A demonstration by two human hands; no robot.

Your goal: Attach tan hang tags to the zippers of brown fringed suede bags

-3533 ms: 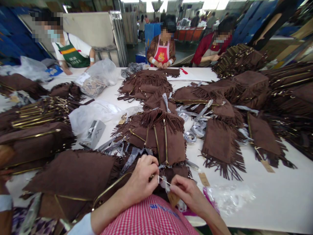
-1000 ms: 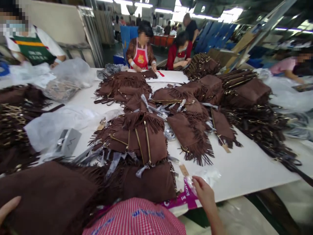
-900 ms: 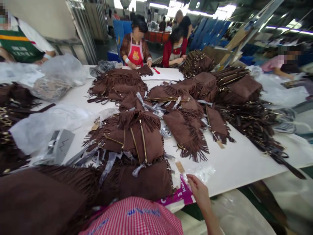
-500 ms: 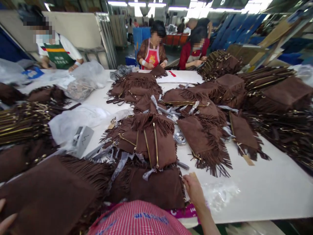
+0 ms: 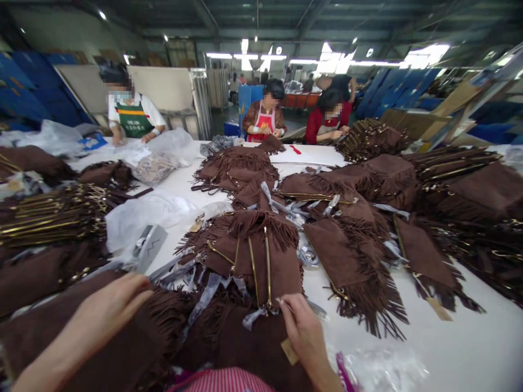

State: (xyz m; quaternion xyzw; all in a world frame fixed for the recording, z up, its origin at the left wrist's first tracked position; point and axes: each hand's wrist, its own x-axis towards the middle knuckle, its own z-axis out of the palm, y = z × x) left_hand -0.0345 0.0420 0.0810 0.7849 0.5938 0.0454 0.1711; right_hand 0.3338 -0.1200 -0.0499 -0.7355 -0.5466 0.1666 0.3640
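My left hand [image 5: 118,299] is above a large brown suede fringed bag [image 5: 93,348] at the lower left. Its fingers stretch to the right with nothing visible in them. My right hand [image 5: 304,326] is closed in a pinch by the lower end of a gold zipper [image 5: 268,267]. A bit of white string shows at its fingertips, and a tan paper tag [image 5: 289,351] hangs beneath the hand. The zipper runs down a brown fringed bag [image 5: 284,267] in the middle pile. Under my right hand lies another brown bag [image 5: 245,337], partly covered.
A grey box-shaped tool [image 5: 150,247] stands left of the pile. More fringed bags [image 5: 343,256] lie to the right, one with a tan tag [image 5: 439,308]. Clear plastic [image 5: 384,370] lies at front right. Several co-workers [image 5: 265,117] work across the white table [image 5: 482,288].
My left hand has come in from the left edge over the large bag. My right hand has moved up and slightly left from the lower bag's side edge. The view has tilted upward.
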